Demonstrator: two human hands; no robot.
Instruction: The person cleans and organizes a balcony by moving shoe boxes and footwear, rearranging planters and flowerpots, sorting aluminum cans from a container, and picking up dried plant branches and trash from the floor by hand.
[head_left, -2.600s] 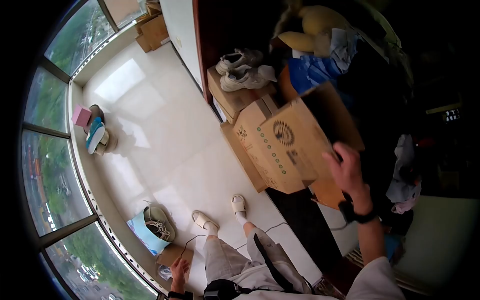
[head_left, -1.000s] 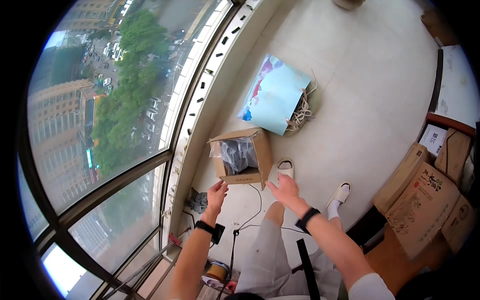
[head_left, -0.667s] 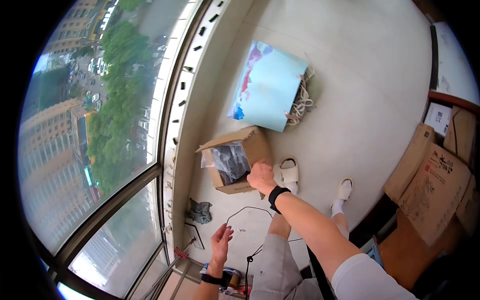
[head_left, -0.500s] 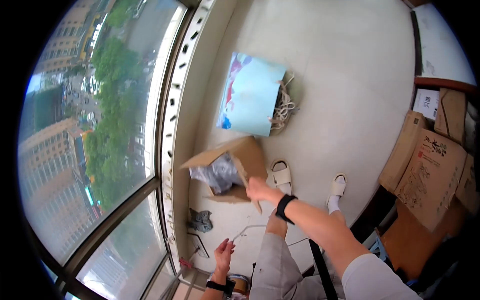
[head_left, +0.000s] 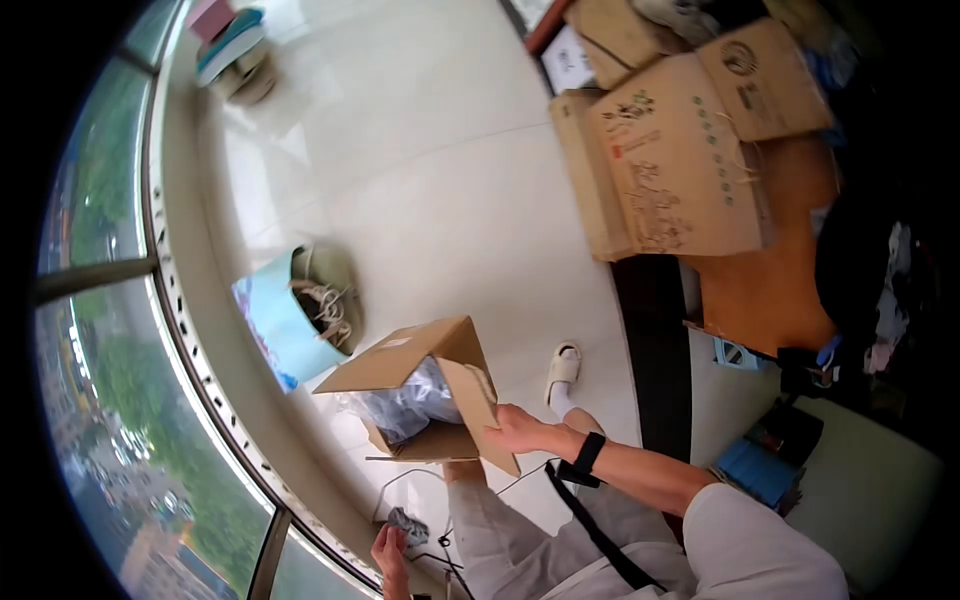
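Observation:
My right hand (head_left: pixel 520 430), with a black band at the wrist, grips the side flap of an open cardboard box (head_left: pixel 465 345). The box is tilted, its opening facing left and toward me, close to my knee. Inside it lies bunched grey-lilac plastic wrapping (head_left: pixel 410 400); whatever it covers is hidden. Down by the window wall is my left hand (head_left: pixel 388 555), loosely curled with fingers apart and nothing visible in it. A crumpled grey bag (head_left: pixel 408 527) appears just beyond those fingers.
A light-blue paper bag (head_left: pixel 290 310) with cord-like contents stands beside the box. Large flattened cartons (head_left: pixel 660 160) lean at the right over an orange-brown surface (head_left: pixel 770 290). My slippered foot (head_left: pixel 563 370) is on the floor. Windows (head_left: pixel 100 340) run along the left.
My view has swung toward the right. The box has come closer to my body with my right hand on its flap, and now hides one slipper. My left hand sits lower in view.

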